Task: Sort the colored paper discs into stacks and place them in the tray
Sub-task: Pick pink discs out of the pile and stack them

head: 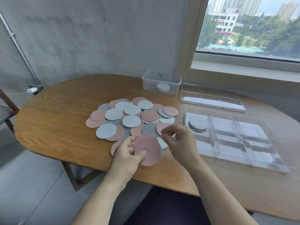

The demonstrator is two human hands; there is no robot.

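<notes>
A person sits at a brown oval wooden table [56,114]. The left hand [128,153] is at the near edge of the table. It grips a small stack of pink round paper discs [148,150], with the thumb pressed on the near face and the fingers curled behind. The right hand [180,142] hovers just to the right of that stack with its fingers curled and its thumb close to the forefinger. It is blurred, so whether it pinches anything cannot be told.

Just beyond both hands lies a loose, overlapping spread of pink, light grey and dark grey paper discs [131,120] in the middle of the table.

To the right lies a clear plastic tray with divided compartments [253,153]. Its far left compartment holds a stack of dark grey discs [197,125]. Farther off lies a flat clear plastic lid [211,98]. To the left of the lid stands a clear rectangular plastic box [161,78] containing a white round stack [163,87]. A window [251,25] looks out over buildings and trees at the far right.
</notes>
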